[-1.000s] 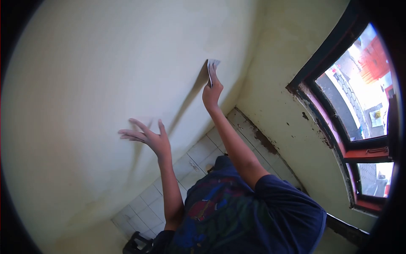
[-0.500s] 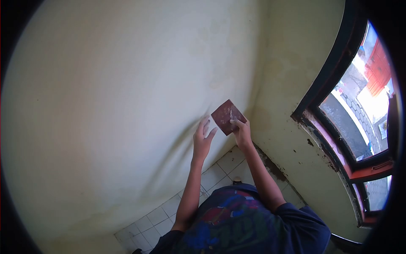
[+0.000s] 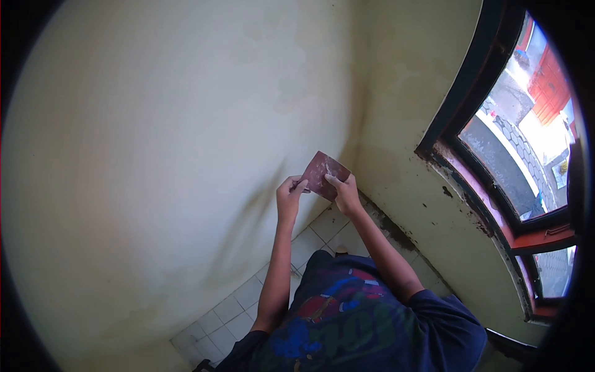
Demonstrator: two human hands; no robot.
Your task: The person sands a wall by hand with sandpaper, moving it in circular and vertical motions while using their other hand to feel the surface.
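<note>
A reddish-brown square sheet of sandpaper, marked with pale dust, is held up in front of the wall. My left hand pinches its left corner between thumb and fingers. On the other side, my right hand grips the lower right edge, its thumb lying across the front face and its fingers behind, mostly hidden by the sheet. Whitish dust coats the fingertips of both hands.
A pale, stained wall spans the left and meets another wall in a corner. To the right is a dark-framed window with chipped plaster beneath. White floor tiles lie below.
My left hand has gone from open beside the sandpaper to closed on its left corner. The sheet and both hands sit slightly further left in view.
</note>
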